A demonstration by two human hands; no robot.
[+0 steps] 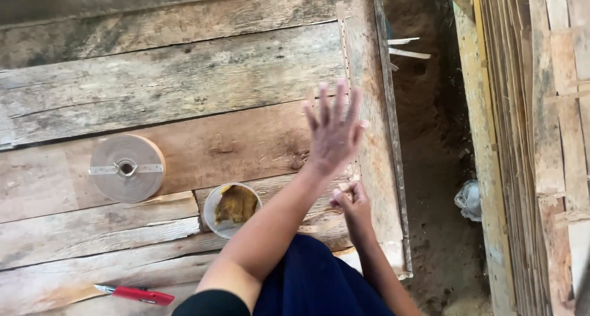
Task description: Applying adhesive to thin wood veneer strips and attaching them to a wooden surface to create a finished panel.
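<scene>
Right of centre, the left hand point(335, 128) spreads empty (fingers splayed) over the weathered plank surface point(184, 76), the right hand point(350, 200) curled beneath, its contents unclear.

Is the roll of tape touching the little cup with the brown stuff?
Apart. The head view shows the roll of tape lying left of the cup, with a strip of bare wooden plank plainly between them.

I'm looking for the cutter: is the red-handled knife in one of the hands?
No. The red-handled knife lies on the planks at lower left, apart from the open left hand and the closed right hand.
</scene>
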